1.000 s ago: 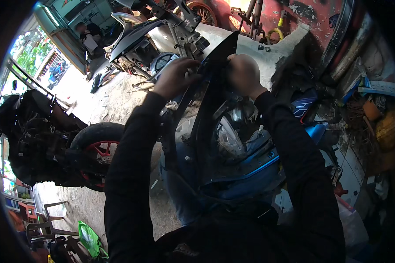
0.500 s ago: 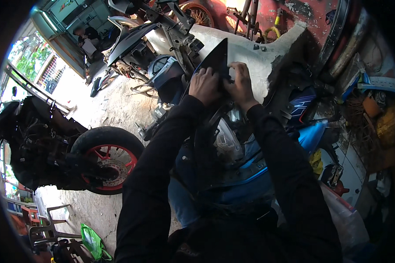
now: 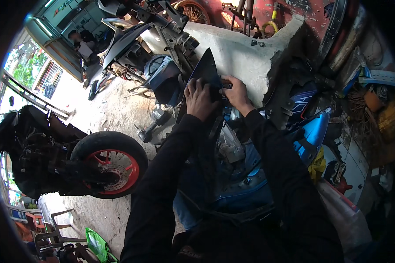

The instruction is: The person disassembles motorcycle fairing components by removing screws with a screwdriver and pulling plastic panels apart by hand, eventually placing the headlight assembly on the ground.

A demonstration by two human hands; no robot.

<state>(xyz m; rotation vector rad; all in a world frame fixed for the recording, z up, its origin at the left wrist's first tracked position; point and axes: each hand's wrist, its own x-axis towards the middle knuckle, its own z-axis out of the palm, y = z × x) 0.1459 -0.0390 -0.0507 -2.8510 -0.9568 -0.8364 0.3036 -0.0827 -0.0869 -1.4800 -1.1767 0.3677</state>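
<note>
A dark, pointed fairing panel (image 3: 207, 65) stands tilted up in front of me, its tip pointing away. My left hand (image 3: 199, 100) grips it, with the fingers bent over its face. At the panel's right edge, my right hand (image 3: 238, 94) is closed in a pinch. Something small and dark shows at its fingertips, too little of it to name. Below my hands lies a clear headlight (image 3: 231, 143) set among dark and blue fairing parts. A glossy blue fairing piece (image 3: 315, 131) sits to the right of my right forearm.
A motorcycle's red-rimmed wheel (image 3: 114, 164) stands at left. Beyond my hands are a stripped motorcycle frame (image 3: 173, 41) and a pale concrete block (image 3: 245, 57). A green bag (image 3: 97, 244) and a chair (image 3: 57, 230) are lower left. Another person (image 3: 85, 44) sits far back.
The panel has tilted, its tip shifting left and down. My left hand has moved slightly down with fingers more spread, and my right hand has moved lower and left, its fingers now at the panel's edge.
</note>
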